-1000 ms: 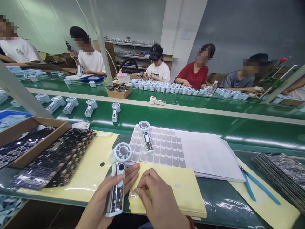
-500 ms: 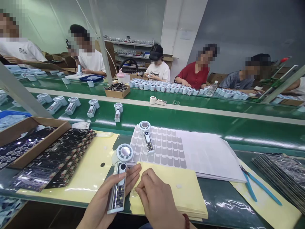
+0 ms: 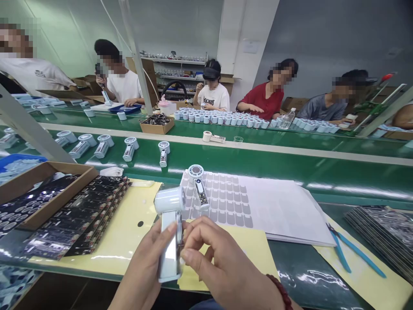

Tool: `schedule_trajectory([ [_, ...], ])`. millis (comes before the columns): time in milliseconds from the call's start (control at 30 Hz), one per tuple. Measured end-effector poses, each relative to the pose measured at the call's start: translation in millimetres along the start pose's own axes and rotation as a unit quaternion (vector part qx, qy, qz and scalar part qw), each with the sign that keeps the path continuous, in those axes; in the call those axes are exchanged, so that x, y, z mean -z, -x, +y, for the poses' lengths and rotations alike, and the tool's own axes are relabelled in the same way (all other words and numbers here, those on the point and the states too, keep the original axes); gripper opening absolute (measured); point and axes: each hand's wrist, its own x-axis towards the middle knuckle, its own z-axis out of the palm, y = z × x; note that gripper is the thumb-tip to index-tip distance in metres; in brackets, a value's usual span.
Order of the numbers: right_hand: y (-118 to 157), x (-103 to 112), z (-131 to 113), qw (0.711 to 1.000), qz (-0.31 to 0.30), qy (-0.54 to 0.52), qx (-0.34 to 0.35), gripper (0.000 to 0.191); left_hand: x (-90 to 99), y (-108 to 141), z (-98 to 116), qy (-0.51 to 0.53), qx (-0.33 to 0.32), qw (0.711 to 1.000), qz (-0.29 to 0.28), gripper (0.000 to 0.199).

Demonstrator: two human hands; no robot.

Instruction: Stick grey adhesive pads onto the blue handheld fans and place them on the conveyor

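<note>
My left hand [image 3: 146,254] is wrapped around the handle of a light blue handheld fan [image 3: 170,245]. The fan stands nearly upright, its smooth side facing me and its round head at the top. Close against the right edge of the handle, my right hand [image 3: 214,258] has thumb and fingertips pinched together. A small pale bit shows at the fingertips, too small to make out. Beyond my hands, a second handheld fan [image 3: 201,193] with a dark front panel lies on a sheet of grey stickers [image 3: 226,202].
Yellow backing sheets [image 3: 251,254] lie under my right hand. Blue-handled cutters [image 3: 358,254] are at the right, beside stacked dark panels [image 3: 383,232]. Printed black panels [image 3: 80,215] and a cardboard box [image 3: 87,174] stand left. More fans line the green conveyor [image 3: 258,159]; several co-workers sit opposite.
My left hand has turned the fan so its front panel faces away from me. My right hand has come up from the yellow sheets to the fan's edge.
</note>
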Motion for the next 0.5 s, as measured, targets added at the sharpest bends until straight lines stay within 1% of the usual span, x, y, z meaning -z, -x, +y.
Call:
schedule_trajectory([
  [67, -4.1, 0.2, -6.5, 0.999, -0.01, 0.054, 0.0, 0.014, -6.2, -0.3, 2.0, 0.033, -0.004, 0.999, 0.034, 0.036],
  [133, -7.7, 1.2, -9.1, 0.996, -0.016, 0.087, -0.012, 0.014, -12.3, -0.4, 3.3, 0.062, -0.002, 0.997, 0.046, 0.032],
  [233, -11.3, 3.6, -8.4, 0.992, -0.02, 0.122, -0.014, 0.014, -18.4, -0.3, 3.6, 0.078, -0.004, 0.996, 0.035, 0.03],
  [500, -15.5, 7.1, -3.7, 0.986, -0.027, 0.164, 0.032, 0.017, -23.9, -3.2, 4.1, 0.097, -0.007, 0.995, 0.03, 0.025],
])
